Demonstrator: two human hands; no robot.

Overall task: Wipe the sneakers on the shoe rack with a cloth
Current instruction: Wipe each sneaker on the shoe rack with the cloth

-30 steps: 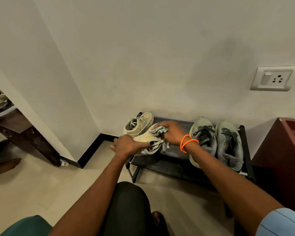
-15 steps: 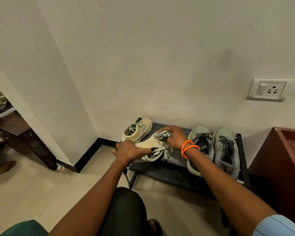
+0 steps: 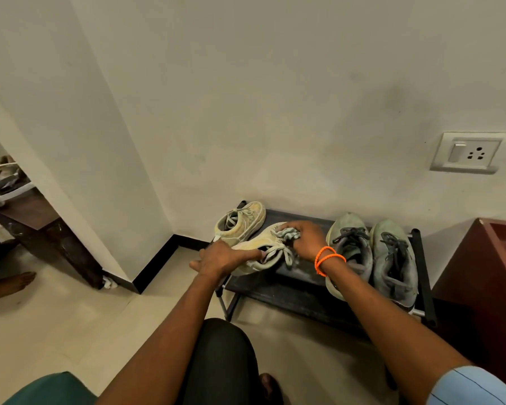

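A low black shoe rack (image 3: 298,290) stands against the wall. My left hand (image 3: 222,258) grips the heel end of a cream sneaker (image 3: 263,244) that lies tilted at the rack's left front. My right hand (image 3: 307,238), with orange bands at the wrist, presses a bunched light cloth (image 3: 287,233) onto that sneaker's toe. The other cream sneaker (image 3: 241,222) stands behind it by the wall. A pair of grey-green sneakers (image 3: 374,258) sits on the right half of the rack.
A dark red cabinet (image 3: 479,276) stands right of the rack. A wall socket (image 3: 468,153) is above it. On the left, a dark wooden table (image 3: 35,226) and someone's bare foot (image 3: 9,283). My knee (image 3: 222,355) is in front, on a tiled floor.
The view has tilted up, so the rack sits lower in frame. My right hand with the cloth has slid a little along the cream sneaker's toe; my left hand keeps its hold.
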